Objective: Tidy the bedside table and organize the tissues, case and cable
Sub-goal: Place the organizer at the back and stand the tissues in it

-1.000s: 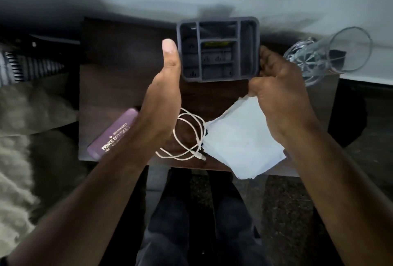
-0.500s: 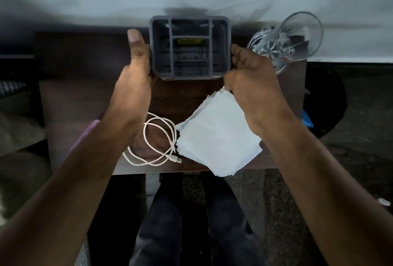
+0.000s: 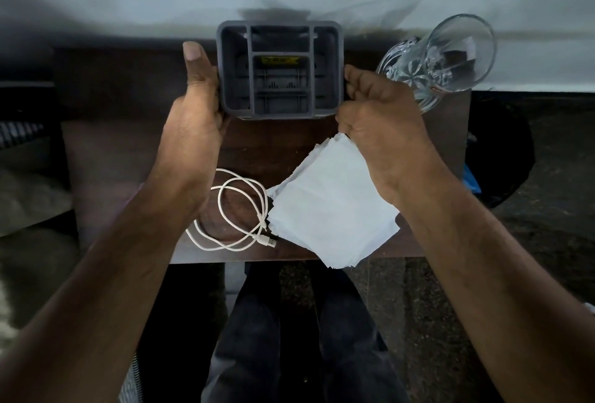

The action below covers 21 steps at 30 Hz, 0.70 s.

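Observation:
A grey plastic organizer (image 3: 339,68) with several compartments stands at the back of the dark wooden bedside table (image 3: 128,151), against the wall. My left hand (image 3: 196,106) presses on its left side and my right hand (image 3: 376,109) on its right side, so both grip it. A stack of white tissues (image 3: 328,209) lies at the table's front, partly under my right wrist and overhanging the edge. Left of the tissues, a coiled white cable (image 3: 238,212) lies flat. The case is hidden behind my left forearm.
A clear cut-glass tumbler (image 3: 441,58) stands at the back right, close to my right hand. Bedding (image 3: 29,183) lies to the left of the table. My legs (image 3: 289,338) and dark floor are below the front edge.
My left hand moved from open air onto the organizer's left side, and the right hand closed on its right side. The purple case has gone out of sight behind my left arm.

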Each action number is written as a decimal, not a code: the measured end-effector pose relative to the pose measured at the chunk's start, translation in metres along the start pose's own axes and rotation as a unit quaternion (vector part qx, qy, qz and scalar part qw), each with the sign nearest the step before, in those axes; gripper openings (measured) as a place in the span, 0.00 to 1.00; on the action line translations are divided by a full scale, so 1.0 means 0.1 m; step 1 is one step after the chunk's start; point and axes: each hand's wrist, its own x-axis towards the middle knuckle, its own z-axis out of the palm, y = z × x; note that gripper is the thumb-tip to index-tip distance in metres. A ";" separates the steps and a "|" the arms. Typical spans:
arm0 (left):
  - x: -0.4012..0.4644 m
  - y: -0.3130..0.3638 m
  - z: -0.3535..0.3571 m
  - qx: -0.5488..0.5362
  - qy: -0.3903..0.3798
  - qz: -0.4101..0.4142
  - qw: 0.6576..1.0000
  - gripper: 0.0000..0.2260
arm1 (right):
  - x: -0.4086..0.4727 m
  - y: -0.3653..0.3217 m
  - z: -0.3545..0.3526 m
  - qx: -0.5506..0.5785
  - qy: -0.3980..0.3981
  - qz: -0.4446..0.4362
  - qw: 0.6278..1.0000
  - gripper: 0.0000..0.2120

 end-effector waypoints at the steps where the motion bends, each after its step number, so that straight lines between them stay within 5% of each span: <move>1: 0.00 0.00 -0.01 -0.002 0.000 0.004 1.000 0.30 | -0.01 0.00 0.01 -0.006 -0.006 -0.003 1.000 0.28; 6: -0.05 0.02 -0.05 0.046 0.121 -0.031 0.991 0.29 | -0.06 -0.04 -0.03 -0.032 0.020 -0.015 0.999 0.27; 10: -0.33 0.00 0.07 0.019 0.231 0.072 0.970 0.21 | -0.29 0.01 -0.17 -0.125 0.076 -0.045 0.988 0.22; 12: -0.57 -0.06 0.14 0.090 0.259 0.148 0.950 0.15 | -0.40 0.15 -0.28 -0.198 0.060 -0.045 0.977 0.18; 15: -0.84 -0.29 0.19 0.180 0.203 0.199 0.942 0.13 | -0.47 0.38 -0.50 -0.311 0.055 -0.023 0.949 0.16; 21: -1.15 -0.58 0.39 0.174 0.070 0.085 0.979 0.13 | -0.41 0.69 -0.66 -0.443 0.064 -0.005 0.894 0.28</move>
